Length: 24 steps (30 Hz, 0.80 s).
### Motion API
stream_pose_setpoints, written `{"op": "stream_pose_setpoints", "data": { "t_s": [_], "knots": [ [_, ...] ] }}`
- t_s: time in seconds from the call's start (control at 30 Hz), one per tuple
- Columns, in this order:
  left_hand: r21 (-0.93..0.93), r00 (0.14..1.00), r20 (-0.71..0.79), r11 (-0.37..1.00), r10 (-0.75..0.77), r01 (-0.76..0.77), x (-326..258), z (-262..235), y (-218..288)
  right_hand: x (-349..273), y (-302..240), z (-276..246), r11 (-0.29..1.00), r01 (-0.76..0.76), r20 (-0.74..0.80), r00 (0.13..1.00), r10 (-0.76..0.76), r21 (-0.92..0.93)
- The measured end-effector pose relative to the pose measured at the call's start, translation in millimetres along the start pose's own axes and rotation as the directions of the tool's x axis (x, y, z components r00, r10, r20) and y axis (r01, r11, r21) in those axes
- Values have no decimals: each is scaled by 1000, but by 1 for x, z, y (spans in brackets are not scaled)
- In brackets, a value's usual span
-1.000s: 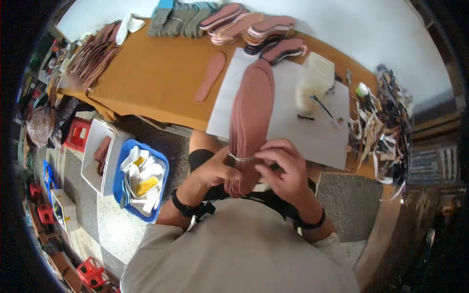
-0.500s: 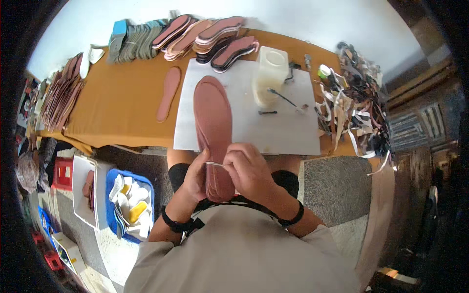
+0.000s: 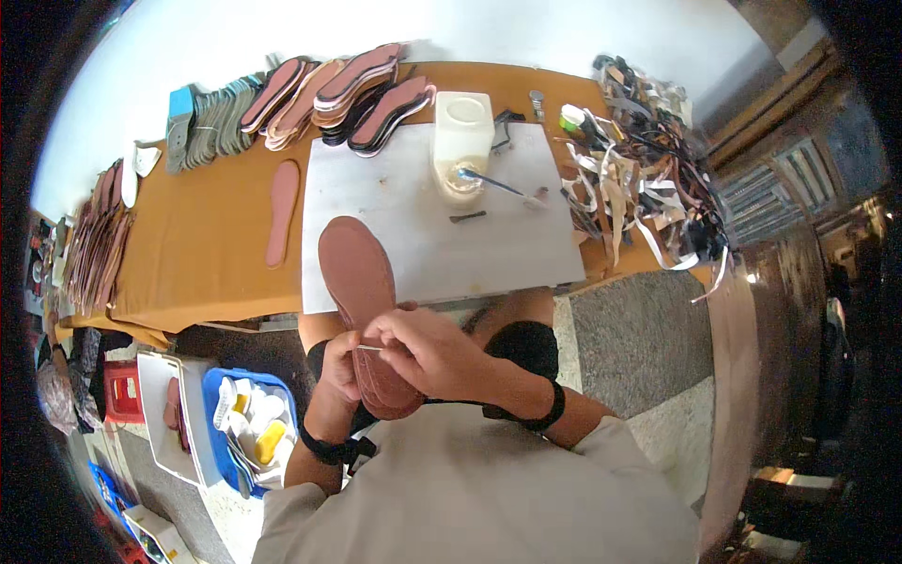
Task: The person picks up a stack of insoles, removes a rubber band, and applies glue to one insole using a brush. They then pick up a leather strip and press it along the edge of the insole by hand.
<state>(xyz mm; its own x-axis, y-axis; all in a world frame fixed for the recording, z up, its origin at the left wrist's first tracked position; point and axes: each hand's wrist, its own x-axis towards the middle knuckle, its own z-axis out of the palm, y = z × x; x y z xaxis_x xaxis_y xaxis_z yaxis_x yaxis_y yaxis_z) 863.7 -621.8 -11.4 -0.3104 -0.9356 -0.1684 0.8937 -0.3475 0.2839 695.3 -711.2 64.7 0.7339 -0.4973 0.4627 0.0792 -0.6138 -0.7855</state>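
A stack of reddish-brown insoles point(image 3: 355, 268) is held over my lap, tilted with its wide end toward the table. My left hand point(image 3: 340, 368) grips the stack's left edge around the middle. A thin white band point(image 3: 370, 348) crosses the insoles there, running between my two hands. My right hand point(image 3: 427, 352) is closed over the right side of the stack, its bent fingers pinching at the band. Whether the band passes all the way round underneath is hidden.
A white board point(image 3: 526, 235) on the table bears a glue container point(image 3: 462, 132) with a brush point(image 3: 507, 188). One loose insole point(image 3: 282, 211) lies left of it. Insole stacks point(image 3: 357, 80) line the back; strip scraps point(image 3: 648, 179) heap at right. A blue bin point(image 3: 211, 414) stands on the floor.
The insole stack and both hands have shifted left and tilted in the view, partly as the head turned. My right hand has moved further across the stack. The band stays between my hands.
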Motion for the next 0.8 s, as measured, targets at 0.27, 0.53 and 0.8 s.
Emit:
{"op": "stream_pose_setpoints", "data": {
  "t_s": [0.27, 0.53, 0.8],
  "knots": [
    [310, 887, -144, 871, 439, -381, 5, 41, 4, -15, 4, 4, 974, -223, 61, 974, 220, 51],
    [269, 799, -221, 822, 560, -502, -2, 33, 16, -14, 6, 6, 988, -152, 80, 985, 154, -36],
    [244, 751, -241, 788, 614, -565, -7, 32, 29, -13, -2, 5, 913, -346, 288, 916, 279, 217]
  ]
}}
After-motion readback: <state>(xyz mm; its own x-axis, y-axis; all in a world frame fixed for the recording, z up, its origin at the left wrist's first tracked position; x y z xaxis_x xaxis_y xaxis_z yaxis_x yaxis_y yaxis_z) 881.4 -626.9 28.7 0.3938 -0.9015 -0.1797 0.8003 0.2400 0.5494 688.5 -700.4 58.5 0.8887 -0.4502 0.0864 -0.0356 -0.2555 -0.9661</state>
